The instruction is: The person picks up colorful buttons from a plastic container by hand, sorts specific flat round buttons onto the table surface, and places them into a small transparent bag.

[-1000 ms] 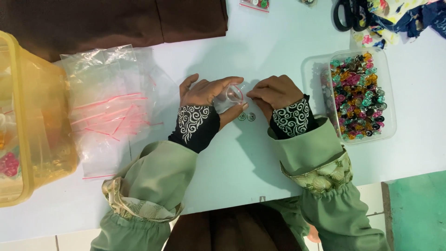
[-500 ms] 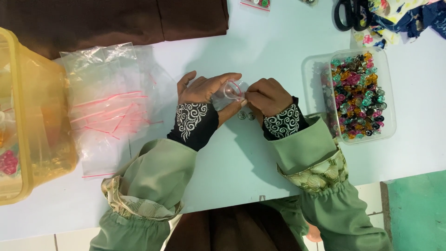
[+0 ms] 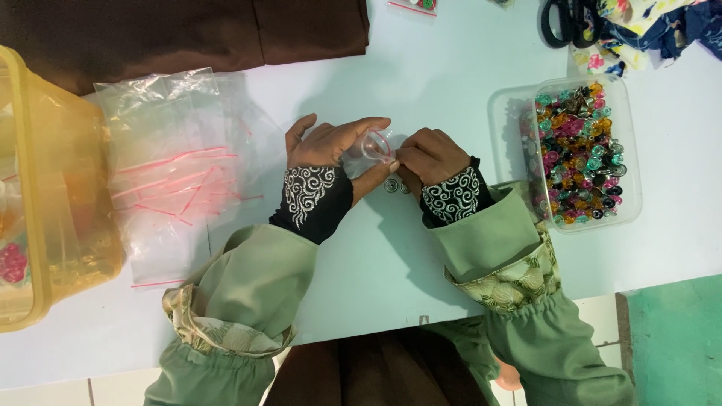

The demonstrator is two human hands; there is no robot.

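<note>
My left hand [image 3: 327, 144] and my right hand [image 3: 429, 155] meet over the middle of the white table [image 3: 451, 68]. Between them they hold a small clear zip bag [image 3: 370, 150] with a pink seal line. The left thumb and fingers pinch its left side, and the right fingertips pinch its mouth. Two small round silver beads [image 3: 396, 185] lie on the table just below the bag, near my right wrist. What is inside the bag cannot be made out.
A pile of clear zip bags [image 3: 173, 165] lies to the left. A yellow plastic box [image 3: 45, 195] stands at the far left. A clear tub of several coloured beads [image 3: 583, 150] sits at right. Brown cloth [image 3: 188, 30], scissors [image 3: 560, 22] and patterned fabric [image 3: 647, 22] lie along the far edge.
My right hand has moved up and left to the bag's mouth, and both hands shifted slightly away from me with the bag.
</note>
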